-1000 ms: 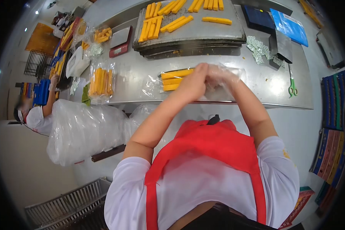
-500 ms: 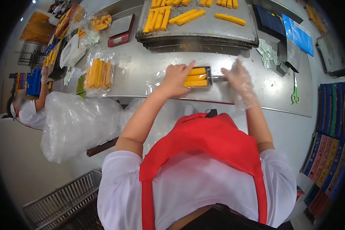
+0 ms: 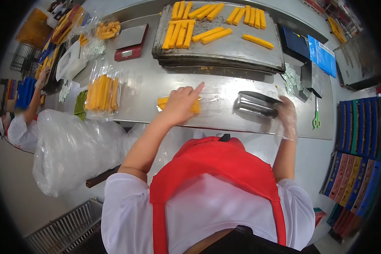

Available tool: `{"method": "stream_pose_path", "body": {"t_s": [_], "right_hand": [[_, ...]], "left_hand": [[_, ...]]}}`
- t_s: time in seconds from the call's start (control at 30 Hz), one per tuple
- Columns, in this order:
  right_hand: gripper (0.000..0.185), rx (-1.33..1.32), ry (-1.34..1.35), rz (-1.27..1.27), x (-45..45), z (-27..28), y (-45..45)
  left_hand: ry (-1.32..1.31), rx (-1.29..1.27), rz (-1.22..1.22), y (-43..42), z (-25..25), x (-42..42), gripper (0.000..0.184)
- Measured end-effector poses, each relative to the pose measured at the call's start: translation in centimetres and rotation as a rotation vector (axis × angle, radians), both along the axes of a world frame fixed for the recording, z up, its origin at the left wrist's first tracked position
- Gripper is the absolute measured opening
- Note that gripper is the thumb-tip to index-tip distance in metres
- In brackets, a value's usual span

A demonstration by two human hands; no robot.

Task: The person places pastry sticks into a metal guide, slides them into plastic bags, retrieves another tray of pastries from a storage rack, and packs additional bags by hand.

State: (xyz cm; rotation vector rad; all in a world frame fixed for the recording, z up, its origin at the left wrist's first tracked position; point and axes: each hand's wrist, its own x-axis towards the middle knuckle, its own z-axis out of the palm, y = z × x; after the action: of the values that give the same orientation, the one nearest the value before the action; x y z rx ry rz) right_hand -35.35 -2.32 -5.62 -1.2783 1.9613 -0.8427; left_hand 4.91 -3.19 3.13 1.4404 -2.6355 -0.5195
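Note:
My left hand (image 3: 181, 105) is bare and rests over a clear bag of yellow sticks (image 3: 194, 106), its fingers spread on top. To the right, my right hand (image 3: 287, 112), in a clear plastic glove, grips the end of a dark metal scoop (image 3: 256, 103). The scoop is apart from the bag and has no sticks in it. Beyond both hands, many yellow sticks (image 3: 216, 36) lie in groups on a stack of metal trays (image 3: 237, 51).
Left on the steel table (image 3: 144, 84) are a filled bag of sticks (image 3: 101, 94) and a red scale (image 3: 131, 42). Green-handled scissors (image 3: 316, 120), small packets (image 3: 293, 80) and a blue package (image 3: 322, 55) lie right. A co-worker (image 3: 21, 127) stands far left.
The scoop has come out of the bag and moved right with my right hand. The sticks remain in the bag under my left hand, which is further left.

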Motion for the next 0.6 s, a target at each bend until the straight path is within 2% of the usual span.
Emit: {"method": "stream_pose_path", "body": {"t_s": [0.13, 0.2, 0.27, 0.33, 0.4, 0.43, 0.47, 0.5, 0.53, 0.57, 0.6], "right_hand": [[0.048, 0.063, 0.022, -0.086, 0.1, 2.7, 1.3], [0.045, 0.107, -0.052, -0.132, 0.2, 2.5, 1.4], [0.045, 0.116, 0.024, -0.138, 1.5, 3.9, 1.3], [0.044, 0.124, 0.098, -0.151, 2.7, 5.3, 1.1], [0.044, -0.055, 0.470, -0.086, 3.7, 6.6, 0.2], [0.040, -0.061, 0.386, -0.134, 4.3, 7.1, -0.6], [0.040, -0.065, 0.391, -0.132, 5.4, 7.6, -1.3], [0.037, -0.147, 0.266, -0.091, 6.9, 8.1, -2.0], [0.033, -0.226, 0.141, -0.053, 8.4, 8.4, -2.7], [0.027, -0.240, 0.070, 0.000, 9.6, 8.0, -3.7], [0.025, -0.270, 0.115, 0.060, 11.4, 8.5, -4.1]], "left_hand": [[0.040, -0.063, 0.064, -1.0, 2.2, 4.9, 0.089], [0.230, -0.070, 0.101, -2.4, 5.0, 7.3, 0.089], [0.349, -0.224, 0.105, -5.3, 7.0, 10.3, 0.090], [0.329, -0.114, 0.316, -8.6, 10.6, 12.6, 0.091], [0.183, -0.319, 0.292, -13.7, 12.2, 15.0, 0.090], [0.190, -0.324, 0.293, -16.6, 12.1, 15.5, 0.090], [0.012, -0.362, 0.306, -19.3, 12.0, 16.1, 0.090], [-0.169, -0.397, 0.315, -21.6, 11.9, 16.7, 0.090], [-0.164, -0.398, 0.313, -23.5, 11.1, 17.3, 0.090], [-0.331, -0.376, 0.335, -25.2, 9.7, 17.5, 0.086], [-0.494, -0.352, 0.349, -27.0, 7.9, 17.5, 0.082]]}}
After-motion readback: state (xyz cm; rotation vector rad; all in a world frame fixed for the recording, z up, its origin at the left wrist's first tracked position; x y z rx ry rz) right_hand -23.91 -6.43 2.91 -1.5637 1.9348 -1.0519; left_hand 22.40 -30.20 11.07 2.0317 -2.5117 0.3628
